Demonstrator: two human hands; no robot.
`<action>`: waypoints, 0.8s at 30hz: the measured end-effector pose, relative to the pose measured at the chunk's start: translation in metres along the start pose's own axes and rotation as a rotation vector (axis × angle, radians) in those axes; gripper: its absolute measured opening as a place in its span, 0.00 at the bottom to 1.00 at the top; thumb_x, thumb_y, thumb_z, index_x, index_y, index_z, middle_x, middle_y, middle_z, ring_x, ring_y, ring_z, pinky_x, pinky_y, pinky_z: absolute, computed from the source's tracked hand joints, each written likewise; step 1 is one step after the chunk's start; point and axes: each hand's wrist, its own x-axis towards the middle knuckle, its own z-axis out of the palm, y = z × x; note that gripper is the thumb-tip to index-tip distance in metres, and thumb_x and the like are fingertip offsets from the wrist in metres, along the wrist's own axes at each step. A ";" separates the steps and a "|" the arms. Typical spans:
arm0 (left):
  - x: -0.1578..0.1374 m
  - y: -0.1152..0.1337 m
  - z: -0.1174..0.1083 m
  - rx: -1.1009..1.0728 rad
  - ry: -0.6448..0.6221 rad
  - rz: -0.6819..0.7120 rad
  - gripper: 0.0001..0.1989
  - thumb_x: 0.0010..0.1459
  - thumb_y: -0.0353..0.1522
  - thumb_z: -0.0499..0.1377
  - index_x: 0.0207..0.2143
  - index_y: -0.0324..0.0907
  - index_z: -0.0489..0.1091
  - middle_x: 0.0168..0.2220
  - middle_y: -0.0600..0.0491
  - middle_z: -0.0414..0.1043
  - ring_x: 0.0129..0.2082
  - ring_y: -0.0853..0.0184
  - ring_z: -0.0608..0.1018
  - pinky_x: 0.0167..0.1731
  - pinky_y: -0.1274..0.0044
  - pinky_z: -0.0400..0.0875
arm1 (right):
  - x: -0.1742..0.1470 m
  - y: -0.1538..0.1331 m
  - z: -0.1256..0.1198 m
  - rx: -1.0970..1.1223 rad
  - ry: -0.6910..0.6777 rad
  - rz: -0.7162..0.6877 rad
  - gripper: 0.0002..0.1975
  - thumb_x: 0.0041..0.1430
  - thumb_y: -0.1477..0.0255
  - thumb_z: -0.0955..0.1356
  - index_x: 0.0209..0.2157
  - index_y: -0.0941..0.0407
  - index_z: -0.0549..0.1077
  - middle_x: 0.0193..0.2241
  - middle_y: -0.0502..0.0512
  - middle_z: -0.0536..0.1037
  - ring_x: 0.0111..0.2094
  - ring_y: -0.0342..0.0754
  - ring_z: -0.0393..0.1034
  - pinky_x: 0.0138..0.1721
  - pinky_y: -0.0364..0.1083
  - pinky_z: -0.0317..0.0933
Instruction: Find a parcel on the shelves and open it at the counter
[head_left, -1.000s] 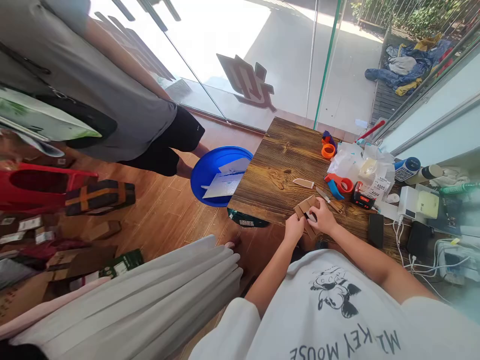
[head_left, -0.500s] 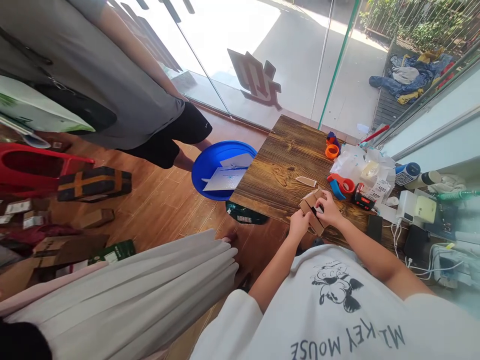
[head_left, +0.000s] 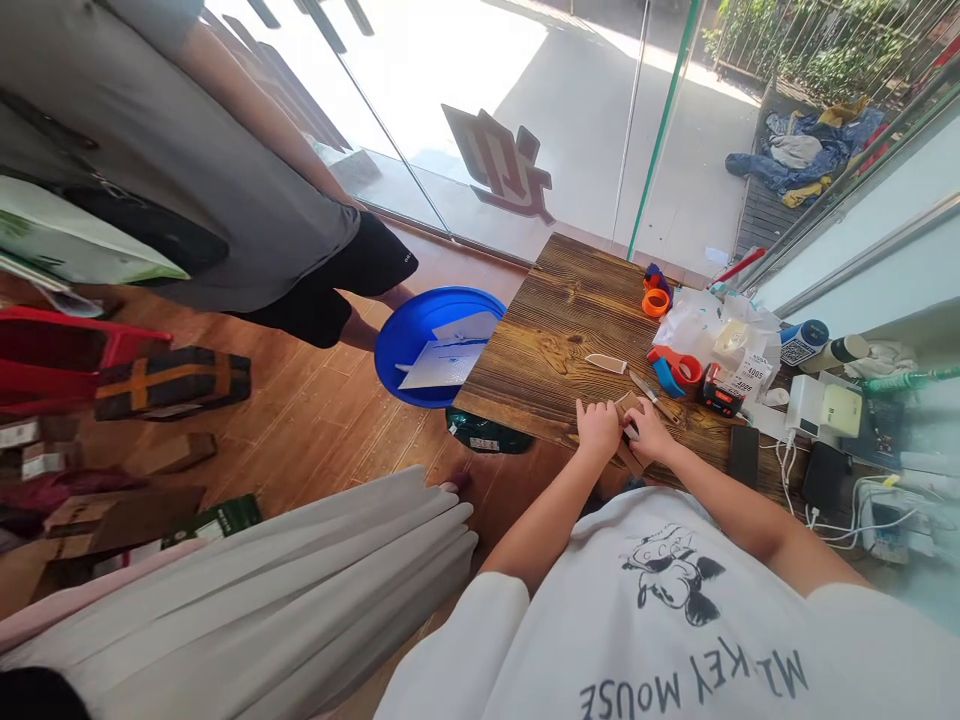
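At the near edge of the wooden table (head_left: 540, 345), a small brown cardboard box (head_left: 631, 460) is between my two hands, mostly hidden by them. My left hand (head_left: 598, 428) is closed on its left side, fingers curled over the top. My right hand (head_left: 649, 432) is closed on the right side, with a dark gap showing by its fingertips. Just beyond lies a knife (head_left: 651, 395) with a slim blade. A pale blade sheath (head_left: 606, 363) rests farther left on the tabletop.
Tape dispensers (head_left: 675, 372), a red-black battery (head_left: 720, 392), crumpled plastic and phones crowd the table's right side. A blue basin (head_left: 390, 365) with white sheets stands left of the table. A person in grey (head_left: 247, 200) stands beyond it; parcels (head_left: 112, 510) cover the floor at left.
The box has come lower and flatter between my hands. My left hand has shifted up over it. The knife beside it, hidden before, now shows.
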 end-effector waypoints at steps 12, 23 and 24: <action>-0.010 0.008 0.016 0.190 0.019 0.074 0.26 0.66 0.28 0.51 0.64 0.27 0.66 0.52 0.28 0.75 0.53 0.48 0.76 0.59 0.56 0.60 | -0.022 0.004 0.010 0.013 0.340 0.149 0.24 0.49 0.83 0.70 0.47 0.50 0.69 0.62 0.65 0.60 0.68 0.69 0.49 0.67 0.73 0.41; -0.011 0.014 0.015 0.236 -0.070 0.025 0.16 0.69 0.40 0.58 0.51 0.38 0.73 0.47 0.47 0.77 0.48 0.60 0.79 0.52 0.62 0.73 | -0.027 0.043 -0.008 0.214 0.511 0.230 0.28 0.43 0.77 0.69 0.47 0.51 0.60 0.48 0.59 0.70 0.53 0.59 0.67 0.59 0.57 0.62; -0.010 0.014 0.013 0.241 -0.083 0.026 0.16 0.69 0.40 0.58 0.50 0.38 0.73 0.47 0.47 0.77 0.47 0.60 0.79 0.51 0.62 0.74 | -0.028 0.045 -0.009 0.234 0.509 0.221 0.27 0.43 0.76 0.69 0.47 0.51 0.60 0.48 0.59 0.71 0.53 0.58 0.68 0.59 0.57 0.63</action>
